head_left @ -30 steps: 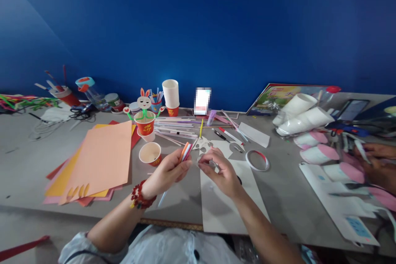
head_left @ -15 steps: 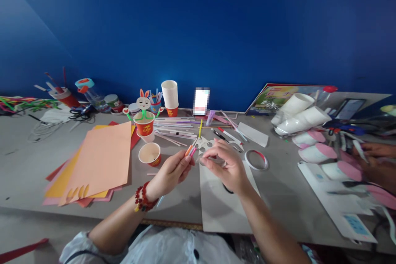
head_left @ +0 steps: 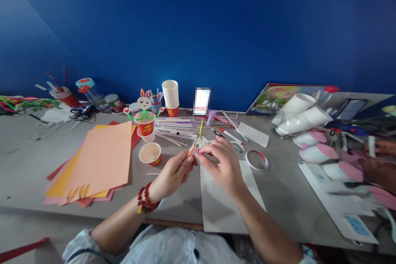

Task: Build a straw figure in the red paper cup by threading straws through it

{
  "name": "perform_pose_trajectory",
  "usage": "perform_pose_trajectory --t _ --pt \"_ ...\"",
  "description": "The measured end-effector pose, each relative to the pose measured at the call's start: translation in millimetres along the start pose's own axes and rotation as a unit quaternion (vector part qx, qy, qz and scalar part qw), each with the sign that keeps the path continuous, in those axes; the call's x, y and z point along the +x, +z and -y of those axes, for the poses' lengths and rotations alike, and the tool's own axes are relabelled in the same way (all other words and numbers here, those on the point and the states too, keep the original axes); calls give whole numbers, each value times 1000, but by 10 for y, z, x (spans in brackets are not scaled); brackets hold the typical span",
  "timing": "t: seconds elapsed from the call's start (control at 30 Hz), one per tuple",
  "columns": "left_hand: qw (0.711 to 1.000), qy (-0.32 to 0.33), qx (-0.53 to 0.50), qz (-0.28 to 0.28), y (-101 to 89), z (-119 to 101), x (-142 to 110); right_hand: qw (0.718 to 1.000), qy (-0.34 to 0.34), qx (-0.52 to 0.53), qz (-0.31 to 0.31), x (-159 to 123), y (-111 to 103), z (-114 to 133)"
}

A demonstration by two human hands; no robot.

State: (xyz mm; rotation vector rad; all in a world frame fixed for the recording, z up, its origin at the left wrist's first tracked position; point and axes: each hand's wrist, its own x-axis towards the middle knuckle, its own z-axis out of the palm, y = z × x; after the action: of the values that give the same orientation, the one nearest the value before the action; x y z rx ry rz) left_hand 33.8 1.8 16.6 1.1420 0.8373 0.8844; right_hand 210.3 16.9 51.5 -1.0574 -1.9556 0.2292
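Note:
My left hand (head_left: 175, 173) is closed round a small bundle of orange, white and pink sticks (head_left: 192, 151), their coloured ends poking out past thumb and finger. Against those ends, the thumb and forefinger of my right hand (head_left: 221, 161) are pinched together; what they hold is too small to make out. Beneath the right hand lies a white sheet (head_left: 229, 210). Just beyond the fingertips is a white paper scrap with cut-out holes (head_left: 202, 142). An open paper cup (head_left: 150, 154) stands left of my left hand.
Coloured paper sheets (head_left: 102, 156) are stacked left. A rabbit-faced cup (head_left: 144, 123) and loose straws (head_left: 176, 126) lie behind. A tape roll (head_left: 257, 160), markers (head_left: 230, 135) and a power strip (head_left: 337, 202) are right. Another person's hand (head_left: 382, 161) works at far right.
My left hand has shifted slightly right and tipped the bundle lower. My right hand rose off a little, then came back, its fingertips now at the bundle's ends.

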Motion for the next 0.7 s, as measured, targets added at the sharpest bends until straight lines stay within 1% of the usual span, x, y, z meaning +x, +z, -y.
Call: perform_pose_trajectory --t 0.23,0.53,0.7 --pt "999 33 28 8 19 -34 4 1000 -1 -11 7 11 -10 23" --pt "999 28 44 7 12 -43 -1 1000 -1 -16 17 18 7 13" --pt "998 40 56 7 0 -36 -5 1000 -3 -22 22 36 13 14"
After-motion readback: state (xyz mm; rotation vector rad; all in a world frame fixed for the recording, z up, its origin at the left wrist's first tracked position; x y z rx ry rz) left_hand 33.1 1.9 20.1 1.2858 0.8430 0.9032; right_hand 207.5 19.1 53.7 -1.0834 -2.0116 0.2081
